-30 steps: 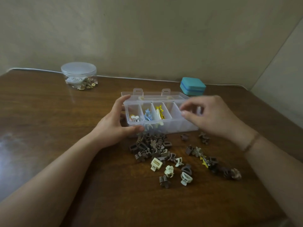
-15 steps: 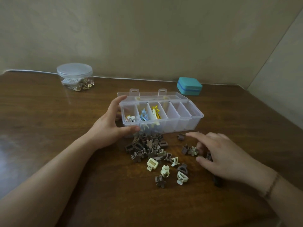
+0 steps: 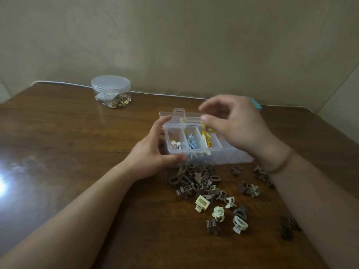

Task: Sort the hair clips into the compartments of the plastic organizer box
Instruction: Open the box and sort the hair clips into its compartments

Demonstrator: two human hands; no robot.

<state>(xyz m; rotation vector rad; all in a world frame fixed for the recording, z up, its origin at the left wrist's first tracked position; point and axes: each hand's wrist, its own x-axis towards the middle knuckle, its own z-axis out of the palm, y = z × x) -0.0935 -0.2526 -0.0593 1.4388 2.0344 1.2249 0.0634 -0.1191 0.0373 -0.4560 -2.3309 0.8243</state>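
The clear plastic organizer box (image 3: pixel 223 158) lies open on the wooden table. Its three left compartments hold white, blue (image 3: pixel 192 143) and yellow clips. My left hand (image 3: pixel 153 152) grips the box's left end, thumb on the front wall. My right hand (image 3: pixel 239 125) hovers over the yellow compartment, blurred, with a yellow hair clip (image 3: pixel 207 126) at its fingertips. A heap of brown clips (image 3: pixel 196 179) sits just in front of the box, and cream clips (image 3: pixel 202 203) are scattered nearer me. My right hand and wrist hide the box's right compartments.
A round clear jar (image 3: pixel 110 92) with a lid stands at the back left. A teal case (image 3: pixel 257 105) peeks out behind my right hand. More dark clips (image 3: pixel 287 228) lie at the right beside my forearm. A white cable (image 3: pixel 58 83) runs along the wall.
My right hand dropped from the box to the clips at the right, then rose back over the yellow compartment. My left hand stayed on the box. The camera shifted.
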